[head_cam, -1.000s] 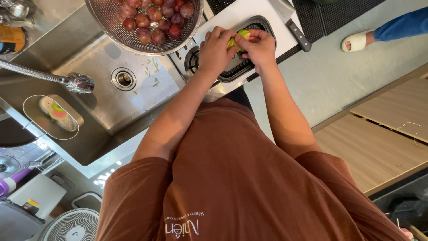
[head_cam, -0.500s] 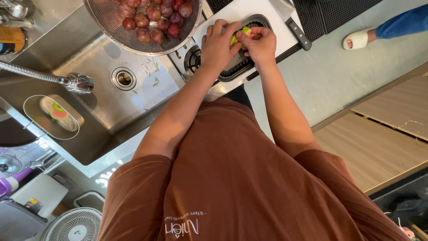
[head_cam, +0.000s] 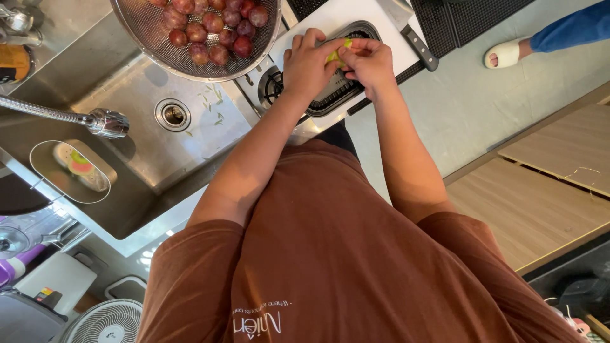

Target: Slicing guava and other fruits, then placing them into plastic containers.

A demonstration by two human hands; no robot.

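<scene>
Two hands meet on one small yellow-green piece of fruit, which you hold above the dark slotted tray set into the white board. Your left hand curls over the piece from the sink side, fingers closed around it. Your right hand pinches it from the other side, thumb and fingertips pressed to its surface. Most of the piece is hidden by your fingers, so its shape and condition cannot be determined.

A black-handled knife lies on the board's far corner, just beside your right hand and untouched. A gas burner sits at the board's sink-side edge, near your left wrist.

Over the steel sink, a metal mesh colander holds a batch of red round fruit. A flexible faucet head hangs above the basin; no water shows. A small oval dish with a sponge rests at the sink's near edge.

Progress assessment: judged from this layout, the red fruit appears rinsed and waiting, and only the single piece in your hands is being worked. No finished pieces are visible on the board, so most of the work appears to remain.
</scene>
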